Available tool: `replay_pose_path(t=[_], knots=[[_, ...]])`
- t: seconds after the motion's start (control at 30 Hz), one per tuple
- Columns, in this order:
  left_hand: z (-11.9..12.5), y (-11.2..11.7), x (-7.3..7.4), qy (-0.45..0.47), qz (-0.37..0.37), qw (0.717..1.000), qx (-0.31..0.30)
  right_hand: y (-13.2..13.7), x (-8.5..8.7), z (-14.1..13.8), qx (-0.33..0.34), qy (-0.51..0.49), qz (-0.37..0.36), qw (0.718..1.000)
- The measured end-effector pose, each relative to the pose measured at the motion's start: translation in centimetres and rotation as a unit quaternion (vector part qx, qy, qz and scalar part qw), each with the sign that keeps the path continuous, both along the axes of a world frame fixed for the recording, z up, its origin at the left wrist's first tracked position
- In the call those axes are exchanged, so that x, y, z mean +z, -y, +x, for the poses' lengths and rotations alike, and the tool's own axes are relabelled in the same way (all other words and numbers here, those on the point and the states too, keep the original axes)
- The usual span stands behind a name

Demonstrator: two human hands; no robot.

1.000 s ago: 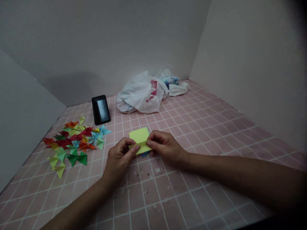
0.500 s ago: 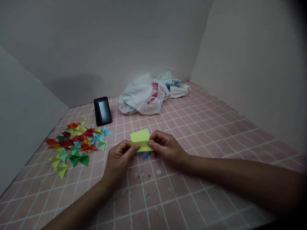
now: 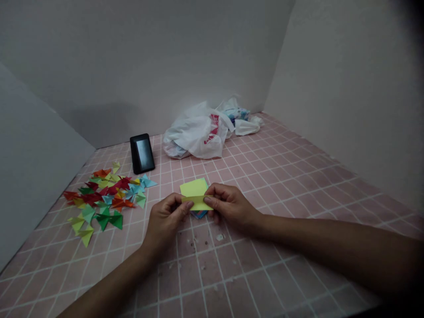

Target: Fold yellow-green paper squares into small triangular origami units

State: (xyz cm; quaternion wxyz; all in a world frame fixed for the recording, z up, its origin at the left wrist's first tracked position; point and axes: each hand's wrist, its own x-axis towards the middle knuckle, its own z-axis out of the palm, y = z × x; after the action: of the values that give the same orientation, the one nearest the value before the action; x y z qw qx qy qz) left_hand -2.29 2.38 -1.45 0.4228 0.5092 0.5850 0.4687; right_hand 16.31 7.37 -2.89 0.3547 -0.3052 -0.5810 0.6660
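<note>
While the left hand point(image 3: 164, 217) and right hand point(image 3: 230, 205) pinch the yellow paper point(image 3: 194, 188) from both sides, above a blue paper point(image 3: 198, 215) on the table point(image 3: 281, 247) — this fold looks to need a firm crease!

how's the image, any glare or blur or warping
Head view: dim overall, corners darkening at right; glare on the black phone screen; soft shadow on the grey back wall; wide-lens bending along the tiled surface; the yellow paper looks fairly sharp.

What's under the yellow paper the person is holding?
Blue paper pokes out below the yellow paper between the left hand and right hand. Most of it is covered, so its shape cannot be seen.
</note>
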Motion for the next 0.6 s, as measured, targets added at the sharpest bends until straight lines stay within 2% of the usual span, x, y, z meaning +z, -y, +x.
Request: replay_pose_path(t=[0.17, 0.3, 0.6], knots=[[-0.04, -0.29, 0.25, 0.012, -0.013, 1.000, -0.026, -0.01, -0.25, -0.08, 0.016, 0.015, -0.026, 0.999], [0.00, -0.15, 0.23, 0.012, -0.004, 1.000, -0.026, 0.15, -0.32, -0.03, 0.029, 0.021, -0.019, 0.999], [0.07, 0.29, 0.62, -0.062, 0.058, 0.995, -0.044, -0.02, -0.07, 0.03, 0.023, 0.008, -0.007, 1.000]])
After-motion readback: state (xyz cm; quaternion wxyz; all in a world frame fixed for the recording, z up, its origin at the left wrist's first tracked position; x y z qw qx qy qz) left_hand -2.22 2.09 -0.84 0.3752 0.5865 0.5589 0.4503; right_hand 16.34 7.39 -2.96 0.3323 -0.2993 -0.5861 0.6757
